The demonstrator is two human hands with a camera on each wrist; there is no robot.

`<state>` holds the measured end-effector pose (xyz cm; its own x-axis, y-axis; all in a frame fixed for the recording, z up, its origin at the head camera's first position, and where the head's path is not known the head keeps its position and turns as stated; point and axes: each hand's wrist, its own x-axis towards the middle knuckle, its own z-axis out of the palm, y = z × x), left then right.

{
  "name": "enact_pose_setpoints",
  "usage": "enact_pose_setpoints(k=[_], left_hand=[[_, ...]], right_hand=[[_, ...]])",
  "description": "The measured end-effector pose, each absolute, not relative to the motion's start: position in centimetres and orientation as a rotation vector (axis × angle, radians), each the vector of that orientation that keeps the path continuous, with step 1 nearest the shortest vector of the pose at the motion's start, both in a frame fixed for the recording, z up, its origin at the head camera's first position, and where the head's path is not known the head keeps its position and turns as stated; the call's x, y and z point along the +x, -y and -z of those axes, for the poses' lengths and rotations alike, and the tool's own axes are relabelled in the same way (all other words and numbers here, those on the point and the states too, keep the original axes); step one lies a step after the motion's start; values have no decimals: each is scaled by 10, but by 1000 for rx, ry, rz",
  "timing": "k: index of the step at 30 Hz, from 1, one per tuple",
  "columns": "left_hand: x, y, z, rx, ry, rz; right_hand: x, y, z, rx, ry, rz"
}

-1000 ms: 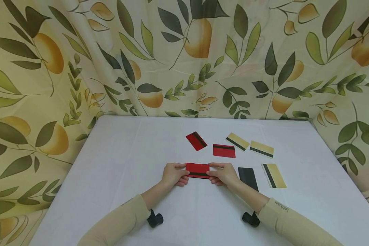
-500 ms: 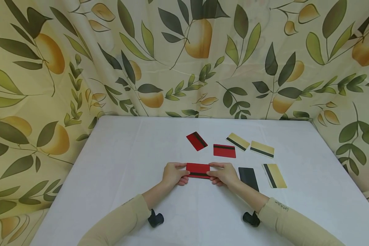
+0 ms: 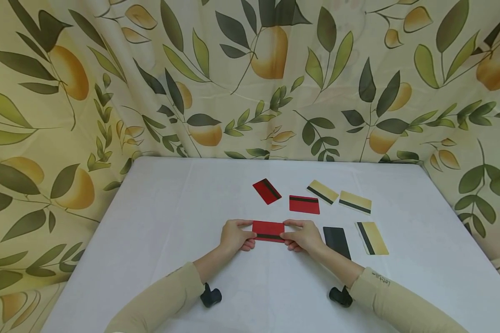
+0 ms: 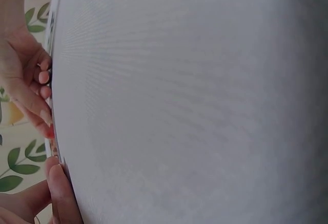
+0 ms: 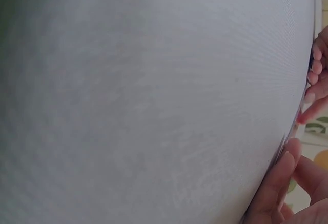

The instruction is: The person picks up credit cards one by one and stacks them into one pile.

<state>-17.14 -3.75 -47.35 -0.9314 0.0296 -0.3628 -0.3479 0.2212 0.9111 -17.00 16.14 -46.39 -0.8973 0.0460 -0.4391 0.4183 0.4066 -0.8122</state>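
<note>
A red card [image 3: 268,228] with a black stripe along its near side lies crosswise between both hands, at or just above the white table; its exact height I cannot tell. My left hand [image 3: 235,235] pinches its left end, index finger at the far corner and thumb at the near one. At the right end, my right hand [image 3: 303,235] pinches it in the same way. Both wrist views show the fingertips low by the tabletop, with the card seen almost edge-on. Whether more cards lie under the red one cannot be made out.
Beyond the hands lie two red cards, one tilted [image 3: 267,191] and one flatter [image 3: 304,204]. Two gold cards [image 3: 322,192] [image 3: 355,202] are at the back right. A black card [image 3: 336,241], partly behind the right forearm, and another gold card [image 3: 372,238] lie right on the white table [image 3: 171,199].
Both hands keep their places. The held red card has shifted very slightly: a red strip now shows below its black stripe, where a dark line ran along the near edge.
</note>
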Motion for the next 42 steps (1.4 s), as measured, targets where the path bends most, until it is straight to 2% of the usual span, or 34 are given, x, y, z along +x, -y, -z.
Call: enact_pose_setpoints(k=[21, 30, 35, 42], left_hand=[[-171, 39, 476, -296, -2156, -1809], [-176, 42, 477, -359, -2054, -1879], [-189, 47, 469, -424, -1972, -1902], [-231, 61, 455, -464, -1900, -1895]], right_hand=[[-169, -161, 464, 442, -2308, 1516], [-173, -169, 453, 430, -2154, 1646], [-182, -177, 439, 476, -2023, 1770], [-197, -182, 427, 556, -1789, 1977]])
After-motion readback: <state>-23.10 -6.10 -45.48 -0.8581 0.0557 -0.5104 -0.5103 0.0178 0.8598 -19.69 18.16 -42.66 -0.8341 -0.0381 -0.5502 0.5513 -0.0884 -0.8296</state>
